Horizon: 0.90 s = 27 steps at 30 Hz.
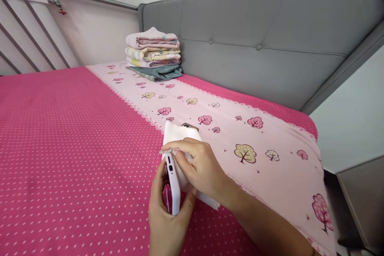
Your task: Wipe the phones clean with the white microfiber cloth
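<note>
My left hand (pixel 166 220) grips a phone in a white case (pixel 173 186) from below, holding it on edge above the bed. Its bottom edge with the ports faces me. My right hand (pixel 199 168) presses a white cloth (pixel 177 134) against the phone's right face, with the fingers curled over the cloth. Part of the cloth hangs out below my right palm. The phone's top corner peeks out past the cloth.
The bed has a pink polka-dot sheet (pixel 66 140) with a pale pink tree-print band (pixel 240 136) near the grey padded headboard (pixel 255 40). A stack of folded linens (pixel 153 54) sits at the far corner. A slatted rail (pixel 27 36) stands at the left.
</note>
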Each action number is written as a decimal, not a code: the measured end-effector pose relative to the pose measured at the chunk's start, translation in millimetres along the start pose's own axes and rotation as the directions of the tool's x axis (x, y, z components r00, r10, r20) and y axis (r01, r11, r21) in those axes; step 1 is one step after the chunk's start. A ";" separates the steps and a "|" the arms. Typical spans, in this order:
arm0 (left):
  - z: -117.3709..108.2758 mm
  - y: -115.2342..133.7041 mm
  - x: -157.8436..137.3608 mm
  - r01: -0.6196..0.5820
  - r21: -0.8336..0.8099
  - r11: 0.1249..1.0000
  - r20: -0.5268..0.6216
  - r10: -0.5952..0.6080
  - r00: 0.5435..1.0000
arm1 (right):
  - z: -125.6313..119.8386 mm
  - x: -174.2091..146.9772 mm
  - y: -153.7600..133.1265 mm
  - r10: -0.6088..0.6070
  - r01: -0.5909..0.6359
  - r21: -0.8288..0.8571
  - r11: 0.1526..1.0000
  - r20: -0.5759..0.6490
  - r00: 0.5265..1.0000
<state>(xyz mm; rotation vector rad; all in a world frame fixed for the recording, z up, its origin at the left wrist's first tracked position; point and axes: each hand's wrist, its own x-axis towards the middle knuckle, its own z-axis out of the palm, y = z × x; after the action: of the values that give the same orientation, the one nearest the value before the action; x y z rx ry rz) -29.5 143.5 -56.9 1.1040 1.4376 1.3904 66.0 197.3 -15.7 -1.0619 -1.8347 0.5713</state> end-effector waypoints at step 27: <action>-5.6 -1.7 -0.5 0.023 -0.114 0.993 -0.007 -0.023 1.000 | -7.6 2.2 6.2 0.168 -0.175 0.361 0.916 0.053 0.984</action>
<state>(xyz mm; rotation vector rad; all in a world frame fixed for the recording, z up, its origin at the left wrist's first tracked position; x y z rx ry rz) -34.8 141.4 -58.3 1.0071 1.3547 1.4436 74.8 202.0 -15.6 -0.9675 -1.5784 0.9901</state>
